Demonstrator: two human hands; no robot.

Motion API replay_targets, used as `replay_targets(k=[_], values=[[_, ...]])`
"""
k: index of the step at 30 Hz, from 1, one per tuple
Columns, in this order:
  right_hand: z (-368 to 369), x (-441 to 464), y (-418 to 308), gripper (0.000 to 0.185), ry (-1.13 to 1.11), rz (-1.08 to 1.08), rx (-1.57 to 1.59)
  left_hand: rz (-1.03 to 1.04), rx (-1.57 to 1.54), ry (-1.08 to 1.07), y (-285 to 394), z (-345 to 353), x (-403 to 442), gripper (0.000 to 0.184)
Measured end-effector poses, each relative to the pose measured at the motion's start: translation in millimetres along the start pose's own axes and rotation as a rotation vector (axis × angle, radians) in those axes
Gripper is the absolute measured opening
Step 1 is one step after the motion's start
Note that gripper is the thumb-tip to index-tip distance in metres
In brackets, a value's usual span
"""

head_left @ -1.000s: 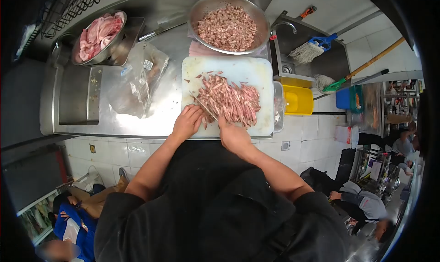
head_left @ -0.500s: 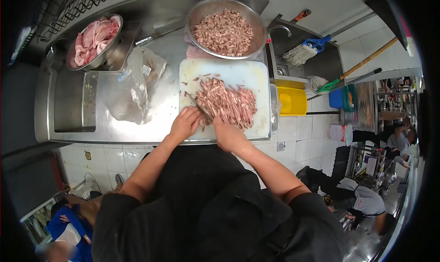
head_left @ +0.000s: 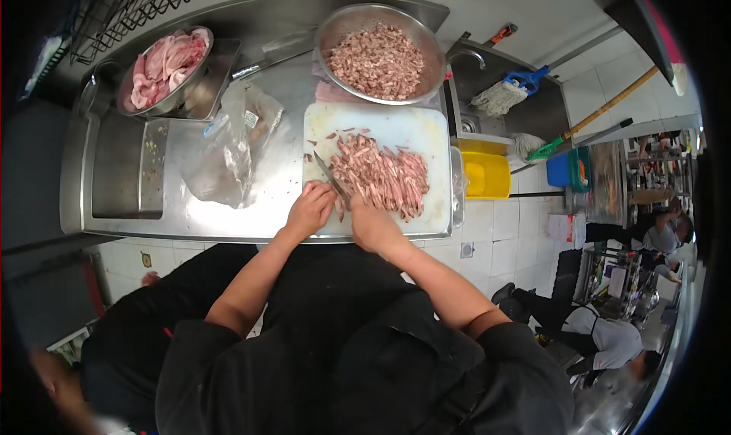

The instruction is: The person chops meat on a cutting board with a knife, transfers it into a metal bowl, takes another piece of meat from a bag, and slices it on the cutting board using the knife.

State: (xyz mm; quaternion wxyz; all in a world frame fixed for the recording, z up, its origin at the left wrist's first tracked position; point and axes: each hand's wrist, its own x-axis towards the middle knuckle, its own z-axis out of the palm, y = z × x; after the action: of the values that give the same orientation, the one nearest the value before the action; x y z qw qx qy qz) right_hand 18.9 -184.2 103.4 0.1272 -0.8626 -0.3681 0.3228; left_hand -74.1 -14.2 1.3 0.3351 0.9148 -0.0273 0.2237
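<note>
A white cutting board (head_left: 320, 123) carries a heap of meat strips (head_left: 384, 176). My right hand (head_left: 373, 225) is closed around the handle of a knife (head_left: 329, 172), whose blade points up and left along the heap's left edge. Just left of the knife, my left hand (head_left: 310, 210) rests near the board's front left corner, with its fingers bent together; what lies under them is hidden. Behind the board stands a large metal bowl (head_left: 438, 62) of chopped meat (head_left: 377, 60).
At the back left, a metal bowl (head_left: 199, 73) holds larger meat pieces. A plastic bag (head_left: 228, 161) lies on the steel counter (head_left: 171, 183). Right of it are a yellow basin (head_left: 487, 174) and mops. A person in black (head_left: 129, 343) stands behind at the left; others are at the right.
The knife blade has shifted slightly and shows more clearly beside my left fingers. A person in black has come into view at the lower left, covering the person in blue.
</note>
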Motion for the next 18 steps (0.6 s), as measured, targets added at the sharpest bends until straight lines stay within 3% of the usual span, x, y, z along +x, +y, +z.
replay_targets(k=[2, 6, 10, 12, 18], values=[[33, 15, 14, 0.028, 0.045, 0.07, 0.066, -0.009, 0.0, -0.011, -1, 1, 0, 0.022], [22, 24, 23, 0.027, 0.076, 0.001, 0.112, 0.037, 0.003, -0.029, -2, -2, 1, 0.022], [1, 15, 4, 0.026, -0.03, 0.029, 0.093, 0.045, 0.015, -0.026, -5, 0, 3, 0.021], [25, 15, 4, 0.026, 0.162, -0.017, 0.057, 0.052, 0.03, -0.024, -7, 0, 4, 0.021], [18, 38, 29, 0.026, 0.105, -0.043, 0.202, 0.043, 0.002, -0.093, -8, -7, 6, 0.023]])
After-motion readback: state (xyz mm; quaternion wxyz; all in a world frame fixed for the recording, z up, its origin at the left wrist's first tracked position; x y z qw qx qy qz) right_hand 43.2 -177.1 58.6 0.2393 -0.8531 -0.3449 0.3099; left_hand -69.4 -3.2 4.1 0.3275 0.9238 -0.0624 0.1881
